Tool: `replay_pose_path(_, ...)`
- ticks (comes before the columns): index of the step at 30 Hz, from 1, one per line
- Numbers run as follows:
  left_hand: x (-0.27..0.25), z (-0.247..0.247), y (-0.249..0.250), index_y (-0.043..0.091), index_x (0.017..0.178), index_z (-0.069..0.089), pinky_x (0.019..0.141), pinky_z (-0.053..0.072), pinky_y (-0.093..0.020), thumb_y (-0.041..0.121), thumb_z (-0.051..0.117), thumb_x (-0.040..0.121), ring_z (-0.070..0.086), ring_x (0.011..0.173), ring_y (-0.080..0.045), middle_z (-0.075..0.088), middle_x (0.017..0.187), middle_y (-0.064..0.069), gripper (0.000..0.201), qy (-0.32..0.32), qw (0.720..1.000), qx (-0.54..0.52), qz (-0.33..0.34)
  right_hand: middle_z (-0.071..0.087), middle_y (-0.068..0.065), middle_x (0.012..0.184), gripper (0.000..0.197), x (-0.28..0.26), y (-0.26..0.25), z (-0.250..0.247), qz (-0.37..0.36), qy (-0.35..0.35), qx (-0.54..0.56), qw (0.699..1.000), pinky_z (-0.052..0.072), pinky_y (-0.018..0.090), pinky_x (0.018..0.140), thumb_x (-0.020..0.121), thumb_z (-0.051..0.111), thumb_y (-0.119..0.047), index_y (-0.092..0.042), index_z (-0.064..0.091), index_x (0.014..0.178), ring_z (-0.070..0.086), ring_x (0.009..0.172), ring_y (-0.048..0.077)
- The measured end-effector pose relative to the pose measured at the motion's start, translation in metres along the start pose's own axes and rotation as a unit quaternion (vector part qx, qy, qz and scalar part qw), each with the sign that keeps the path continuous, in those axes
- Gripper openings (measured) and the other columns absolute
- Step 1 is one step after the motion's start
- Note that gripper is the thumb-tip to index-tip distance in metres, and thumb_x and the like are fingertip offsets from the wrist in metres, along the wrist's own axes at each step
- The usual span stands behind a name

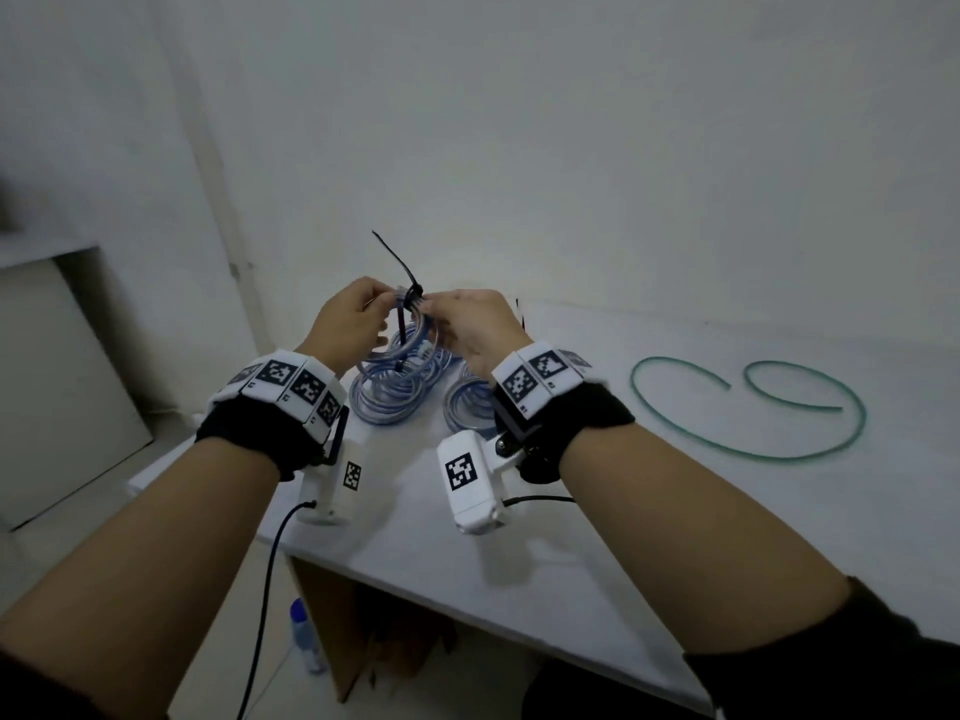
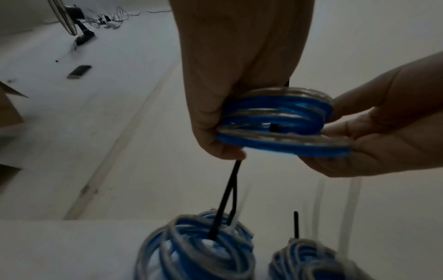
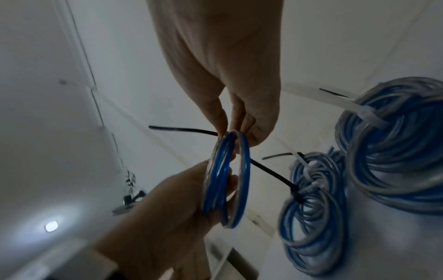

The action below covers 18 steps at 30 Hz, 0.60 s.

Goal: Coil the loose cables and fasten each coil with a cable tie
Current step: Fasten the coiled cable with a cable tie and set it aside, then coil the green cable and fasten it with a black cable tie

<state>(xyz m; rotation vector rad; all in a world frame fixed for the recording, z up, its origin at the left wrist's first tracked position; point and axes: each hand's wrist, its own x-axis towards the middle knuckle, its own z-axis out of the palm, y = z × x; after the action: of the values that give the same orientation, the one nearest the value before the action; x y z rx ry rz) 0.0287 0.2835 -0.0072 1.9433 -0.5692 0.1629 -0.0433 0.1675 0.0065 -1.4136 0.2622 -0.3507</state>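
no readable writing shows anywhere; the only markings are black-and-white square code tags on the white wrist bands [image 1: 291, 383] and on the 2 white camera housings below the wrists.

1 small blue-and-clear cable coil [image 2: 278, 121] is held in the air above the white bench [image 1: 675, 511], between both hands. the left hand [image 1: 347, 319] has its fingers curled round 1 side of the coil, and the right hand [image 1: 475, 324] pinches the other side with thumb and fingertips. 1 black cable tie [image 1: 400, 272] crosses the coil, its tail sticking up and to the left in the head view.

on the bench just below the hands lie 2 more blue coils [image 3: 314, 206], each already bound with ties; black and white tie tails stick out of them. 1 loose green cable [image 1: 753, 407] lies uncoiled well to the right.

both forearms reach forward, palms turned toward each other, wrists level.
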Motion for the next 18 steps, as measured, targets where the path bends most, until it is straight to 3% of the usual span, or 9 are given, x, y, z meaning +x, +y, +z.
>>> replay_pose_path(2, 0.002, -0.007, -0.012, 0.010, 0.097, 0.055, 0.069, 0.048, -0.033, 0.024, 0.046, 0.096, 0.052, 0.072, -0.018, 0.054, 0.085, -0.003, 0.016, -0.003, 0.998, 0.054, -0.024, 0.063, 0.021, 0.076, 0.019, 0.008, 0.018, 0.011, -0.004, 0.004, -0.064, 0.998, 0.055, 0.045, 0.081, 0.079, 0.064, 0.001, -0.008, 0.064, 0.062, 0.059, 0.069, 0.028)
replay_pose_path(5, 0.007, -0.013, -0.031, 0.005, 0.102, 0.056, 0.082, 0.047, -0.040, 0.028, 0.050, 0.094, 0.053, 0.084, -0.025, 0.057, 0.094, -0.010, 0.025, -0.023, 0.988, 0.140, -0.057, 0.064, 0.016, 0.069, 0.019, 0.014, 0.038, 0.019, 0.002, -0.013, -0.167, 0.986, 0.056, 0.047, 0.081, 0.075, 0.071, -0.007, -0.014, 0.064, 0.059, 0.061, 0.067, 0.028)
replay_pose_path(8, 0.009, -0.013, -0.046, 0.006, 0.097, 0.054, 0.087, 0.051, -0.044, 0.023, 0.053, 0.093, 0.057, 0.086, -0.028, 0.061, 0.098, -0.018, 0.018, -0.050, 0.981, 0.154, -0.107, 0.065, 0.011, 0.067, 0.011, 0.019, 0.049, 0.022, 0.005, -0.025, -0.234, 0.972, 0.057, 0.047, 0.078, 0.075, 0.070, 0.000, -0.006, 0.072, 0.084, 0.065, 0.069, 0.029)
replay_pose_path(10, 0.008, -0.012, -0.050, 0.009, 0.090, 0.050, 0.087, 0.052, -0.046, 0.017, 0.052, 0.093, 0.059, 0.080, -0.027, 0.061, 0.087, -0.015, 0.009, -0.067, 0.978, 0.147, -0.128, 0.071, 0.014, 0.083, 0.022, 0.025, 0.054, 0.021, -0.005, -0.034, -0.301, 0.953, 0.057, 0.042, 0.080, 0.077, 0.068, -0.001, -0.004, 0.071, 0.099, 0.069, 0.079, 0.030)
replay_pose_path(14, 0.008, -0.013, -0.050, 0.010, 0.071, 0.054, 0.082, 0.054, -0.042, 0.009, 0.050, 0.092, 0.057, 0.062, -0.025, 0.059, 0.065, -0.008, 0.022, -0.110, 0.969, 0.176, -0.134, 0.066, 0.011, 0.114, 0.024, 0.038, 0.066, 0.020, -0.033, -0.041, -0.437, 0.898, 0.049, 0.037, 0.094, 0.085, 0.060, -0.009, -0.010, 0.070, 0.107, 0.060, 0.108, 0.028)
replay_pose_path(16, 0.008, -0.013, -0.048, 0.009, 0.068, 0.060, 0.073, 0.053, -0.034, 0.008, 0.053, 0.090, 0.054, 0.061, -0.021, 0.059, 0.063, -0.005, 0.023, -0.129, 0.960, 0.214, -0.126, 0.065, 0.010, 0.115, 0.024, 0.047, 0.073, 0.021, -0.045, -0.024, -0.488, 0.871, 0.049, 0.035, 0.093, 0.086, 0.059, -0.012, -0.008, 0.069, 0.107, 0.059, 0.109, 0.026)
replay_pose_path(18, 0.008, -0.013, -0.047, 0.010, 0.076, 0.062, 0.065, 0.048, -0.028, 0.010, 0.057, 0.088, 0.053, 0.063, -0.018, 0.058, 0.065, -0.002, 0.014, -0.131, 0.954, 0.237, -0.129, 0.067, 0.011, 0.110, 0.024, 0.055, 0.078, 0.022, -0.031, -0.012, -0.499, 0.866, 0.052, 0.034, 0.088, 0.084, 0.064, -0.014, -0.005, 0.068, 0.105, 0.062, 0.103, 0.025)
